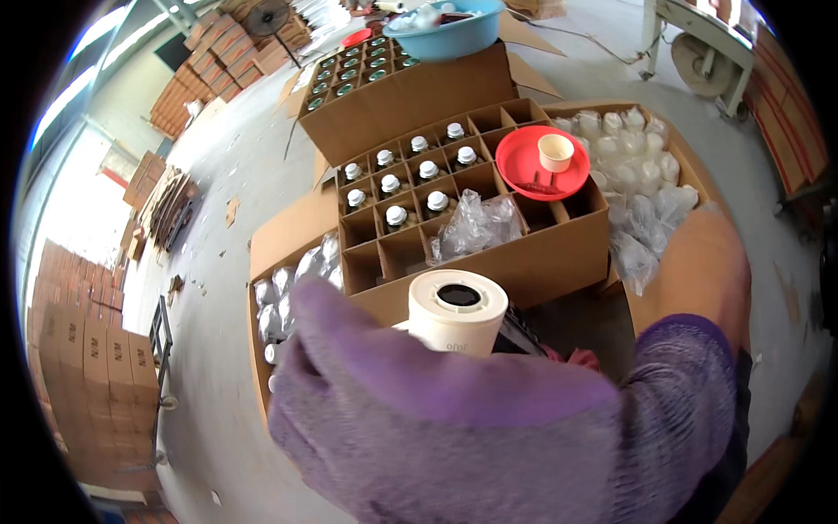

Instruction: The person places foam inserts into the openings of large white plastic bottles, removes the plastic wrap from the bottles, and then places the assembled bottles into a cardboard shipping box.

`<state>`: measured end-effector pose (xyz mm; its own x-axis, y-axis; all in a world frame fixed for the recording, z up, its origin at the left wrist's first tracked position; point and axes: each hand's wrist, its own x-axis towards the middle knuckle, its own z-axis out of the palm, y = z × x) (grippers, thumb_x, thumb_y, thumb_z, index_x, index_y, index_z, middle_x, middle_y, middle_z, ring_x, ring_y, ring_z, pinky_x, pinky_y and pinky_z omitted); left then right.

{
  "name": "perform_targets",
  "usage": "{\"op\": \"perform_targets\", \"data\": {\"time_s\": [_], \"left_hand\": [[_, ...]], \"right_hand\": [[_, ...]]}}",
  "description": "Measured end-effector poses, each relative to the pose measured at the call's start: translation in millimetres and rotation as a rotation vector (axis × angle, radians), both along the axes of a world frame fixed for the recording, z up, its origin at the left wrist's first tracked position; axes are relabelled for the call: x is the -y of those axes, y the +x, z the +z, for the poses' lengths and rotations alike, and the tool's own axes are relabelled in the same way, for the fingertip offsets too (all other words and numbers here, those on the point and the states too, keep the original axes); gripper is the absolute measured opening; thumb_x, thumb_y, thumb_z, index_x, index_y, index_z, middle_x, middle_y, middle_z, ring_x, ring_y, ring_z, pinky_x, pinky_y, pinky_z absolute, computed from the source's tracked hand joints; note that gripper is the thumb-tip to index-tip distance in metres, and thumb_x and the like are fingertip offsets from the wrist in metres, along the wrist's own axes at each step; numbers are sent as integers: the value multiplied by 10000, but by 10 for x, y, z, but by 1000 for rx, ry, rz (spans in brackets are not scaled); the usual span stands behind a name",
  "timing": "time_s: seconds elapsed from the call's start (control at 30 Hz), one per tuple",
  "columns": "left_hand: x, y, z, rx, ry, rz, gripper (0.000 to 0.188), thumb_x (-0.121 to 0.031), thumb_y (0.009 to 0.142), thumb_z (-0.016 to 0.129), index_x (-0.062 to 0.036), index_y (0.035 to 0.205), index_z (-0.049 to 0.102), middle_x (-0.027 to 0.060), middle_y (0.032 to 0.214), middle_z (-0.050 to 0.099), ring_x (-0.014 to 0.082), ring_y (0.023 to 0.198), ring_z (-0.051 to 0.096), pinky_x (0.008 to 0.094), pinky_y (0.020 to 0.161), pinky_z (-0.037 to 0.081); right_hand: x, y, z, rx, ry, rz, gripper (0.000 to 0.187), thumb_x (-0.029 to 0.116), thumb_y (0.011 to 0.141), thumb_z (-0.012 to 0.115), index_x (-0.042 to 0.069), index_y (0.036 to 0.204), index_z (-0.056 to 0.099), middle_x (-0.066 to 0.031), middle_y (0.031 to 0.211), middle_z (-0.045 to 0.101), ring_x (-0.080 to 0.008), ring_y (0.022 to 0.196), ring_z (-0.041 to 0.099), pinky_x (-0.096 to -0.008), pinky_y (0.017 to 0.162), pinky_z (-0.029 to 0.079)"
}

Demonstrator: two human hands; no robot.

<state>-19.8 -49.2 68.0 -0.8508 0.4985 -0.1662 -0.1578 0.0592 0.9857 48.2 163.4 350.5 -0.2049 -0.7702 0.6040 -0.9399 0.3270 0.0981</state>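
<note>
My right hand point(454, 428), in a grey-and-purple glove, fills the near part of the head view. Its bare forearm point(709, 271) bends in from the right, above the purple cuff. The fingers curl at the left, and from behind the hand rises a white cylinder point(428, 319) with a raised ring and a dark round centre. The hand appears wrapped around it, though the grip is hidden. My left hand does not show. Just beyond stands a divided carton point(559, 253) with several white-capped bottles point(395, 215) and clear plastic wrap point(476, 229).
A red plate point(515, 162) with a small cup point(556, 152) rests on the carton. Boxes of plastic-wrapped pieces point(642, 148) flank it. Behind are another bottle carton point(419, 96) and a blue basin point(449, 35). Stacked cartons point(96, 375) stand left, a wheeled machine point(698, 52) far right.
</note>
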Motion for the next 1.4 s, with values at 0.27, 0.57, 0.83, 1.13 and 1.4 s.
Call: {"op": "perform_targets", "data": {"time_s": [0.27,0.57,0.83,1.13,1.4], "left_hand": [[-89,-27,-105,229,198,-30,283,-217,952,499,-9,1068,652,134,1062,678,273,1010,642,393,893,493],[-292,-545,354,-1004,-91,214,204,-161,865,591,-27,1000,663,164,1084,675,305,1045,640,449,992,429],[-298,-718,386,-905,-126,-241,290,-213,874,583,-1,1053,668,136,965,692,247,868,684,316,773,522],[-476,-647,523,-1078,-237,121,202,-91,859,543,-3,961,694,146,1010,703,300,1019,653,394,949,466],[-213,-747,113,-153,-134,175,292,-190,911,525,45,975,686,104,868,699,149,740,632,293,675,507]], "right_hand": [[-240,-650,-675,53,65,168,664,514,704,711,152,1240,559,-118,1374,463,-387,1295,384,-653,1047,278],[-536,-814,-2086,1768,-865,68,585,556,918,467,93,1276,489,-131,1277,547,-301,1108,557,-405,915,458],[-866,-568,-1933,616,-382,-207,599,411,1003,395,48,1473,315,-232,1501,288,-404,1417,218,-492,1160,159],[-599,-579,-2436,1598,-1148,-303,648,469,986,427,73,1482,298,-117,1508,345,-253,1386,330,-388,1153,240],[-639,-748,-2373,850,-584,-169,679,479,832,572,116,1395,458,-189,1470,358,-389,1394,262,-513,1145,197]]}}
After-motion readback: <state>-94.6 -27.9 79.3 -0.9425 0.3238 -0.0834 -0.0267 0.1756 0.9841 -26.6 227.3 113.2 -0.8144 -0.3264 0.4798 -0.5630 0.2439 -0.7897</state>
